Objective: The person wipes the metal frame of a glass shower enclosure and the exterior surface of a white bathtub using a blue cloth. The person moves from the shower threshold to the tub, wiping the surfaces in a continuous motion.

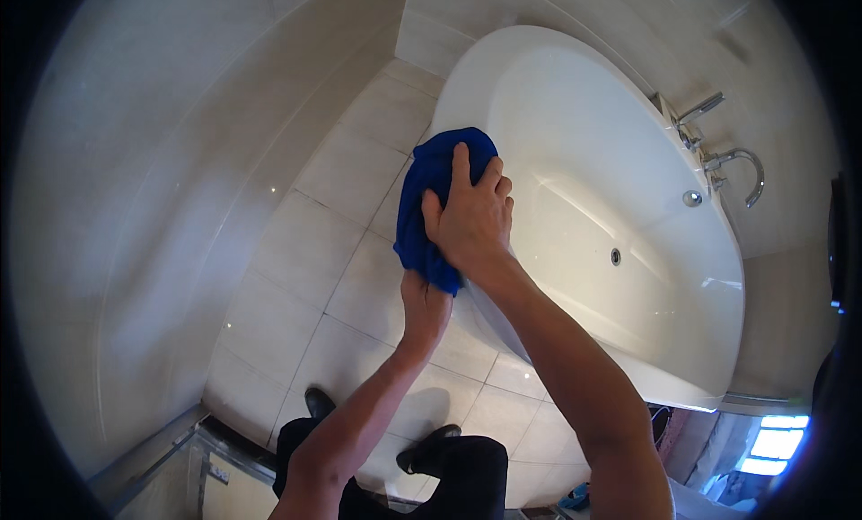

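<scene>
A bunched blue cloth [422, 219] lies over the near left rim of the white bathtub [575, 147]. My right hand [471, 210] rests on top of it, thumb and index finger spread apart, the other fingers slightly bent toward the tub's inside. Below the cloth's lower end is my left hand [426, 300]; its fingers are hidden beneath the fabric, so their grip does not show. Both forearms reach up from the lower edge.
A chrome faucet [745, 165] and a lever handle [702, 107] stand on the tub's far right rim. The drain [615, 257] is in the tub floor. Pale floor tiles [350, 268] lie around my black shoes [431, 446]. A tiled wall [180, 179] rises on the left.
</scene>
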### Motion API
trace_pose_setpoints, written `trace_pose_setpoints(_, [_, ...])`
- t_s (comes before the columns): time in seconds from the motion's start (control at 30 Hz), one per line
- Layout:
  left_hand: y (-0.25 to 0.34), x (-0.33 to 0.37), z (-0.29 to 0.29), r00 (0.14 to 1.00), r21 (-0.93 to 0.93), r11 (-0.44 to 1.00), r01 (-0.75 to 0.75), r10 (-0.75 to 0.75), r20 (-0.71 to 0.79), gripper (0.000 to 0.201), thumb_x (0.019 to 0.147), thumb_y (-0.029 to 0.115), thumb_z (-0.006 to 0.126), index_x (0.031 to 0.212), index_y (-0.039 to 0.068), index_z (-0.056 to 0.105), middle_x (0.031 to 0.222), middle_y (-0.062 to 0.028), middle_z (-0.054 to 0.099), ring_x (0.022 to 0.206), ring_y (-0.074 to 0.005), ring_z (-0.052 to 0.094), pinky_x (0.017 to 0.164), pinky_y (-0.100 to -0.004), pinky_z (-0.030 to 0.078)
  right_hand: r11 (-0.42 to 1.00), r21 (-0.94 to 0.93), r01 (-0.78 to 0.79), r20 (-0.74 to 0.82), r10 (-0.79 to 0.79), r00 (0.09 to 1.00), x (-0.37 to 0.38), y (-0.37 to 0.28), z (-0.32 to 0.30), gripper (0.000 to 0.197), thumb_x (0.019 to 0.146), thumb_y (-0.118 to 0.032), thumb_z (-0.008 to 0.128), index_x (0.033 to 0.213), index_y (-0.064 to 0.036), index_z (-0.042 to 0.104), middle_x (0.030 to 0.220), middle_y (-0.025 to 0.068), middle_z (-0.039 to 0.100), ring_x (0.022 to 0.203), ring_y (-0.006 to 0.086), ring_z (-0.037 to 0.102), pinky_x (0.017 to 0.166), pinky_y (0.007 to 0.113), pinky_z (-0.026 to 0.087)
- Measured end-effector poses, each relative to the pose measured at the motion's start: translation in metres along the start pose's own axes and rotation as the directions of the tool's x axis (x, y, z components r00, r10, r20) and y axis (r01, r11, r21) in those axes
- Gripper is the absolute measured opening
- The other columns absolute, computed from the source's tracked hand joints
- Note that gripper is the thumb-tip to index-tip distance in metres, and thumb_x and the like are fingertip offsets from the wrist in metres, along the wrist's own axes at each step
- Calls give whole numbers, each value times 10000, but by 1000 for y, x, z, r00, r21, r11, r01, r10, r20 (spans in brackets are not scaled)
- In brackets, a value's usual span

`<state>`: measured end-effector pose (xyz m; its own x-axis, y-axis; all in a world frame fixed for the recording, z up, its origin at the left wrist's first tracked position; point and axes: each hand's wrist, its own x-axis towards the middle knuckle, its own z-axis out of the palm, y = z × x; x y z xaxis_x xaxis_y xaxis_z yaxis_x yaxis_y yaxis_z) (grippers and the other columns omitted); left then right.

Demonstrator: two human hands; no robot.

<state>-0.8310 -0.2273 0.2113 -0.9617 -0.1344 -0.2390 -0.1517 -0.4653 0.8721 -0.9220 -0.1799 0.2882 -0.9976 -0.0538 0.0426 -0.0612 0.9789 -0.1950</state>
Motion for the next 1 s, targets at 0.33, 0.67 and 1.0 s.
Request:
trace_pose_setpoints(0.33, [28, 39, 4, 977, 125, 969, 214, -210, -44, 332, 896, 260, 480, 1071, -15, 539, 934, -157, 590, 853, -240, 543, 759, -332, 425, 956, -27, -294, 98, 295, 951, 54, -16, 2, 886, 756, -462, 625, 1452, -105, 208, 1340, 324, 299, 1165, 455, 399, 936, 514, 375])
trace_pose_setpoints(0.67, [33, 75, 3, 973, 323, 919, 227, -226, -40, 388, 909, 309, 449, 1095, -16, 548, 1011, -264, 593, 922, -442, 557, 805, -446, 438, 953, 2, -301, 26, 301, 953, 86, -12, 10, 866, 723, -450, 626, 1456, -182, 252, 1341, 324, 288, 1152, 473, 405, 900, 528, 420])
trace_pose_setpoints(1.0, [71, 119, 11, 949, 371, 874, 314, -304, -87, 346, 901, 256, 447, 1093, -5, 569, 955, -256, 627, 907, -416, 599, 781, -438, 457, 929, 118, -350, 13, 351, 936, 142, 7, 17, 891, 688, -483, 629, 1462, -253, 254, 1383, 305, 257, 1234, 467, 351, 917, 513, 434])
